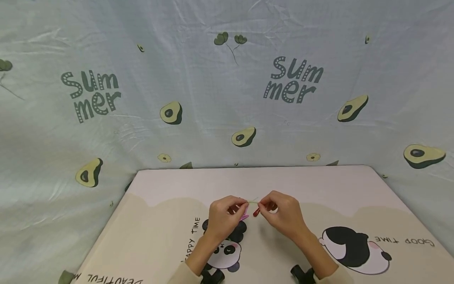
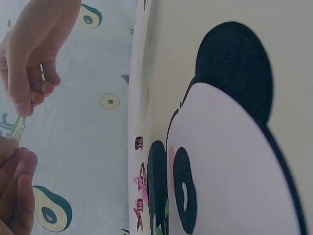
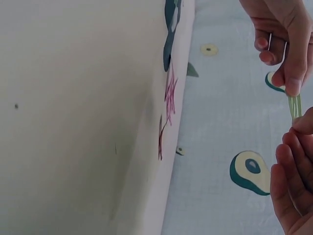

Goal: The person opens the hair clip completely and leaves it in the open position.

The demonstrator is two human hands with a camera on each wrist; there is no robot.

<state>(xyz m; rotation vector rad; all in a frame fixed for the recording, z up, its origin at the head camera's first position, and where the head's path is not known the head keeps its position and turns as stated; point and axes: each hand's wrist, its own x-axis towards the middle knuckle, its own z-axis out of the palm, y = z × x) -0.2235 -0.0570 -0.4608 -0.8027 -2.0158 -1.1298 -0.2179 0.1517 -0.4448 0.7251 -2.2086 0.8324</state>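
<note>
Between my two hands stretches a small bundle of thin pale green strands [image 3: 295, 106], perhaps looped bands. My left hand [image 1: 227, 215] pinches one end between thumb and forefinger. The other end is pinched by my right hand [image 1: 283, 213] in the same way. Both hands are held above the table, close together. Below and behind them, pink strands [image 3: 170, 95] lie loose on the tabletop, with dark red strands [image 3: 160, 144] beside them. In the head view the fingers partly hide these piles. Whether the green strands are knotted or looped together I cannot tell.
The table [image 1: 159, 236] has a cream and pink cover printed with pandas and lettering. A pale cloth [image 1: 205, 86] with avocado prints hangs behind its far edge. Black wrist devices [image 1: 303, 274] show at the bottom.
</note>
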